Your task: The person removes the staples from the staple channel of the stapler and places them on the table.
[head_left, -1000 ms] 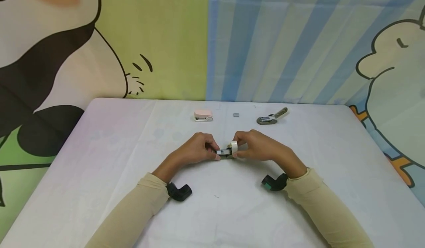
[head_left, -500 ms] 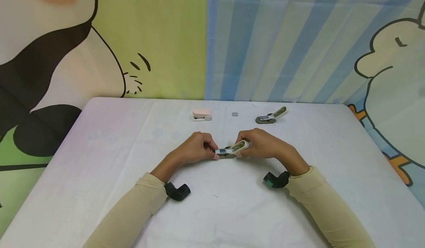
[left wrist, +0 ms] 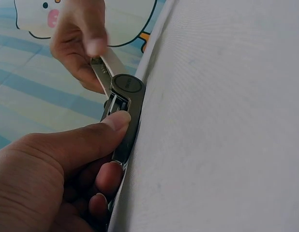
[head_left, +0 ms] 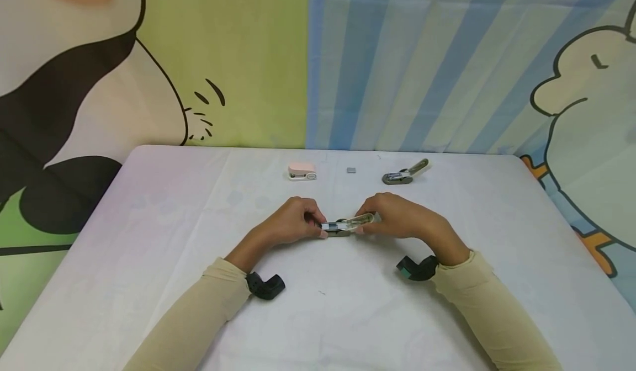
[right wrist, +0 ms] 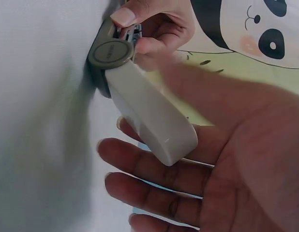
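A small stapler [head_left: 339,227] with a grey base and a white top arm [right wrist: 152,113] lies in the middle of the table, its top arm swung far back from the base. My left hand [head_left: 294,223] pinches the front end of the base between thumb and fingers; in the left wrist view its thumb [left wrist: 94,142] presses on the staple channel. Around the raised top arm is my right hand [head_left: 397,217]. In the right wrist view its fingers [right wrist: 154,169] stretch loosely behind the arm, and its blurred thumb is off it.
Behind the hands stand a pink and white stapler [head_left: 302,171], a small grey block [head_left: 351,170] that looks like staples, and another grey stapler [head_left: 403,173] with its top raised. A white cloth covers the table [head_left: 318,316]; a printed curtain [head_left: 248,62] hangs behind.
The stapler's white top arm has swung from upright down to the right, away from the base. My right hand has moved slightly right with it; the left hand keeps its hold.
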### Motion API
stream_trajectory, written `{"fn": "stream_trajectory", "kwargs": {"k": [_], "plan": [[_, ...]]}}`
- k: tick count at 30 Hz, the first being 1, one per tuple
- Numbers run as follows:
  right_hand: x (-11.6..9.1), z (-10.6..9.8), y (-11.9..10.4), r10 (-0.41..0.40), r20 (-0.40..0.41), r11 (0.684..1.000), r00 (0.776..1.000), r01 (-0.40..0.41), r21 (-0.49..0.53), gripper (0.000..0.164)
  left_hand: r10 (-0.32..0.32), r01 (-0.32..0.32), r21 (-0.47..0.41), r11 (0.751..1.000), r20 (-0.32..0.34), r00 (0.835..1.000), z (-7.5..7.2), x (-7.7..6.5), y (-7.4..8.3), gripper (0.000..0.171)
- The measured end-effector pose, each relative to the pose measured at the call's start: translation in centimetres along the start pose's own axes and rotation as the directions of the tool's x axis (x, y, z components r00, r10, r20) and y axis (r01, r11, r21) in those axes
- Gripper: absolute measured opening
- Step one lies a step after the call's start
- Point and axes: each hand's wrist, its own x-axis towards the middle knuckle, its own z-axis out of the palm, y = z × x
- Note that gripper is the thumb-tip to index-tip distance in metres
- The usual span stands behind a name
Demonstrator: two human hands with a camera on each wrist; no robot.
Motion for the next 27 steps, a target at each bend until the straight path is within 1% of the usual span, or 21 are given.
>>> {"fn": "stream_trajectory", "kwargs": {"k": [2, 4, 6, 8, 11, 13, 15, 18, 22, 27], "plan": [[-0.2, -0.1, -0.6, 0.002, -0.057, 0.998, 0.998, -0.005, -0.055, 0.031, 0.004, -0.004, -0.003, 1.000, 0.002, 1.000, 0.0, 0.0, 0.0, 0.016], [-0.4, -0.1, -1.2, -0.028, -0.145, 0.994, 0.989, 0.012, -0.110, 0.033, 0.008, -0.008, -0.005, 1.000, 0.004, 1.000, -0.1, 0.0, 0.0, 0.016], [-0.6, -0.1, -2.0, -0.079, -0.240, 0.989, 0.968, 0.047, -0.138, 0.031, 0.011, -0.011, -0.006, 1.000, 0.006, 1.000, -0.1, 0.0, 0.0, 0.016], [-0.6, 0.1, -2.7, -0.152, -0.313, 0.984, 0.938, 0.115, -0.134, 0.027, 0.015, -0.015, -0.007, 1.000, 0.004, 1.000, -0.1, 0.0, 0.0, 0.016], [-0.4, 0.6, -3.7, -0.251, -0.357, 0.968, 0.900, 0.231, -0.100, 0.023, 0.019, -0.019, -0.012, 1.000, 0.002, 1.000, -0.1, 0.0, -0.1, 0.016], [-0.1, 1.1, -4.2, -0.298, -0.356, 0.954, 0.886, 0.289, -0.079, 0.021, 0.020, -0.020, -0.011, 1.000, 0.000, 1.000, -0.1, 0.0, -0.2, 0.016], [0.3, 1.8, -4.5, -0.323, -0.339, 0.945, 0.884, 0.321, -0.063, 0.021, 0.018, -0.018, -0.009, 1.000, 0.000, 1.000, -0.1, -0.1, -0.1, 0.016], [0.9, 2.6, -4.6, -0.322, -0.299, 0.945, 0.898, 0.324, -0.046, 0.020, 0.016, -0.016, -0.001, 1.000, 0.000, 1.000, -0.1, -0.1, -0.1, 0.015], [1.3, 3.3, -4.2, -0.266, -0.283, 0.964, 0.921, 0.260, -0.058, 0.018, 0.018, -0.018, -0.001, 1.000, 0.003, 1.000, 0.0, 0.1, 0.0, 0.015], [1.7, 3.7, -3.9, -0.202, -0.270, 0.979, 0.941, 0.189, -0.074, 0.010, 0.012, -0.012, -0.001, 1.000, -0.002, 1.000, 0.0, 0.0, 0.0, 0.016]]}}
